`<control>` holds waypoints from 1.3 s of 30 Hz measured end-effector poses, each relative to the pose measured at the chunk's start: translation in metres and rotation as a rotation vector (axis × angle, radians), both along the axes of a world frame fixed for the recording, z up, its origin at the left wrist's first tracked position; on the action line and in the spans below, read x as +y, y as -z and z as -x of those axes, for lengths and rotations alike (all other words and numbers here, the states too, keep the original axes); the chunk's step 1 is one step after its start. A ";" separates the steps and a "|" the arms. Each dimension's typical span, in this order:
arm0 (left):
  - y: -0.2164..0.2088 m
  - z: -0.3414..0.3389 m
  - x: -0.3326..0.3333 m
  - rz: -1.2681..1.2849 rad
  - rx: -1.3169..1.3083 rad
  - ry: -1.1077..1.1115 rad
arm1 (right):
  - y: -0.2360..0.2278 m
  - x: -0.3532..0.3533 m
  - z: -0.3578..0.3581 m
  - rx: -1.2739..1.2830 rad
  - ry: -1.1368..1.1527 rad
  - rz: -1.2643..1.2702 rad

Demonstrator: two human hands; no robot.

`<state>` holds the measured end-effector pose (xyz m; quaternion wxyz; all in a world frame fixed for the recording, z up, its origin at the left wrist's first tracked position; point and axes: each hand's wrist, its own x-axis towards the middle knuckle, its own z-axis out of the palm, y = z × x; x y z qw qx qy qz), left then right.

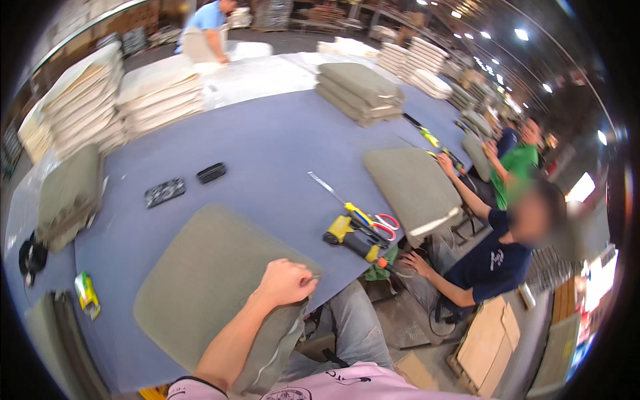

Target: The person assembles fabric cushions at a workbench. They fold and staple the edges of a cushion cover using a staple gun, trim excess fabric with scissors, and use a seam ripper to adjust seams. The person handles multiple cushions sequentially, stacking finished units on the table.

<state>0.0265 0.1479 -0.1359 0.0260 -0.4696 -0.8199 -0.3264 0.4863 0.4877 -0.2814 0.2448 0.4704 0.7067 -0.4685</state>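
Observation:
A grey-green padded cushion (207, 273) lies at a slant on the blue-covered table before me, its near edge hanging toward my lap. My left hand (287, 283) is closed, with curled fingers at the cushion's right corner; the fingertips are partly hidden. A loose fabric edge (277, 353) runs along the cushion's near right side. Right of it lie a yellow and black pneumatic stapler (351, 240), red-handled scissors (385, 225) and a yellow-handled tool (359, 213). My right hand is out of view.
A black patterned phone (165, 192) and a small black case (212, 173) lie beyond the cushion. Folded green cushions (360, 90) and white stacks (87, 107) stand farther off. A co-worker in a dark shirt (483, 267) sits at right beside another cushion (410, 187). A yellow-green packet (87, 295) lies left.

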 end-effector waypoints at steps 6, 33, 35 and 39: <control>0.008 0.004 -0.003 -0.015 -0.023 -0.026 | -0.003 0.004 -0.004 0.010 -0.231 -0.190; 0.024 -0.005 -0.012 -0.289 0.035 -0.131 | -0.068 -0.135 0.376 1.089 -0.629 -1.050; 0.031 0.001 -0.015 -0.232 -0.056 -0.085 | -0.063 -0.150 0.359 1.145 -0.642 -0.906; 0.024 0.002 -0.011 -0.250 -0.090 -0.039 | -0.051 -0.197 0.343 1.259 0.019 -0.094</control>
